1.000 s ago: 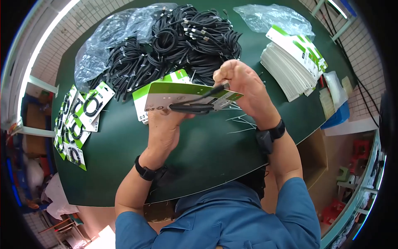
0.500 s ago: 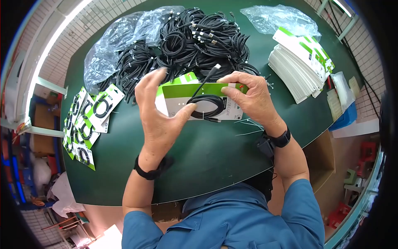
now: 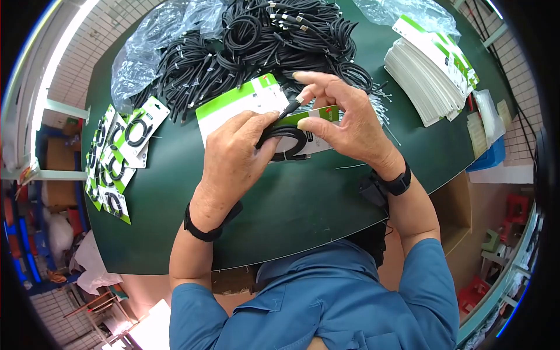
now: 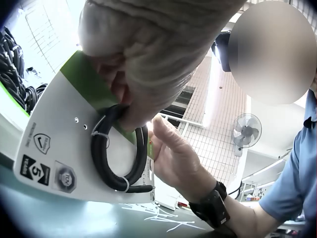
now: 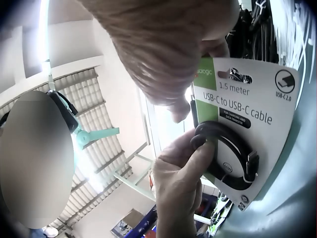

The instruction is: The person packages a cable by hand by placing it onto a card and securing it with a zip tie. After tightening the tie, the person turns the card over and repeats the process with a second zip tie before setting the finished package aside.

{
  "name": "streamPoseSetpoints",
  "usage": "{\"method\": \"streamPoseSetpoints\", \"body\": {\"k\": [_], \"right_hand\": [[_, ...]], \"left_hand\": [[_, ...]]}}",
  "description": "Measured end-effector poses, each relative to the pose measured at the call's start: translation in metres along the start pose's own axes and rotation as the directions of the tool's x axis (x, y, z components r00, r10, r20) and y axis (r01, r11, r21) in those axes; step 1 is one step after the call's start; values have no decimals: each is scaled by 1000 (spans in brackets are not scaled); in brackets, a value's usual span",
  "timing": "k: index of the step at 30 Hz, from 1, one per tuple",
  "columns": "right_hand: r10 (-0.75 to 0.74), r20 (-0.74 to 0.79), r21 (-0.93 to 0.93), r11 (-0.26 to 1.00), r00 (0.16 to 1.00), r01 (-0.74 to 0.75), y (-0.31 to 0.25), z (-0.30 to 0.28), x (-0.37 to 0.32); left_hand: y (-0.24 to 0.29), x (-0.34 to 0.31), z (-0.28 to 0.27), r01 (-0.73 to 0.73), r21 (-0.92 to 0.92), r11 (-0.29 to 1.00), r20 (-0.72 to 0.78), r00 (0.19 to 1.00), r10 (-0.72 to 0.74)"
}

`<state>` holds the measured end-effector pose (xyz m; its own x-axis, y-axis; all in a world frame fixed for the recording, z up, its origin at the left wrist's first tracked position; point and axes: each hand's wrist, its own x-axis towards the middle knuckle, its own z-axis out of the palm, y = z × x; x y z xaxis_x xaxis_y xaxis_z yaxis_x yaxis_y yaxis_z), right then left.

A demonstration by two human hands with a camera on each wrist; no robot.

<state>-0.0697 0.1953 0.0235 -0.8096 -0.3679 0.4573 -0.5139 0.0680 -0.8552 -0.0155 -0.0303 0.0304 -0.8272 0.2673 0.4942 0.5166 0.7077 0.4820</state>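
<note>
Head view: the left hand (image 3: 233, 157) & right hand (image 3: 350, 125) hold up a white and green paper card (image 3: 315, 143) w/ a black cable wound in a ring (image 3: 284, 137) on it. It is just above the dark green desk (image 3: 291, 204), near the mid. The left fingers curl over the ring & pinch it to the card. The right thumb & fingers pinch the card's right side. Behind them are a big pile of loose black cables (image 3: 262, 46) & clear plastic bags (image 3: 140, 58). A stack of blank cards (image 3: 431, 76) is far right. Done cards w/ cables (image 3: 116, 157) lie far left.

Left wrist view: the left fingers (image 4: 133, 99) grip the top of the ring (image 4: 119, 153). The card (image 4: 54, 144) is tilted. Thin white ties (image 4: 99, 134) hold the ring on. The right hand (image 4: 178, 158) is at the card's far edge.

Right wrist view: the card (image 5: 252, 109) says "USB-C to USB-C cable" & "1.5 meter". The left thumb (image 5: 183, 158) presses on the ring (image 5: 233, 163). The right fingers (image 5: 213, 47) hold the card's top.
</note>
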Motion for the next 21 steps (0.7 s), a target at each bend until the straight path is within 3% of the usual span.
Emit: {"method": "streamPoseSetpoints", "body": {"k": [3, 7, 12, 21], "right_hand": [[-201, 58, -152, 966, 978, 208, 17, 2, -2], [-289, 128, -215, 926, 949, 311, 27, 5, -3], [-240, 216, -258, 921, 947, 292, 31, 12, -7], [-336, 216, -249, 889, 917, 384, 27, 13, -9]], "left_hand": [[-4, -3, 6, -39, -16, 999, -6, 999, 39], [-7, -11, 14, -32, -48, 998, -36, 999, 30], [-13, -24, 13, -12, 5, 1000, 20, 1000, 12], [-17, -34, 5, -169, 107, 980, -93, 979, 179]]}}
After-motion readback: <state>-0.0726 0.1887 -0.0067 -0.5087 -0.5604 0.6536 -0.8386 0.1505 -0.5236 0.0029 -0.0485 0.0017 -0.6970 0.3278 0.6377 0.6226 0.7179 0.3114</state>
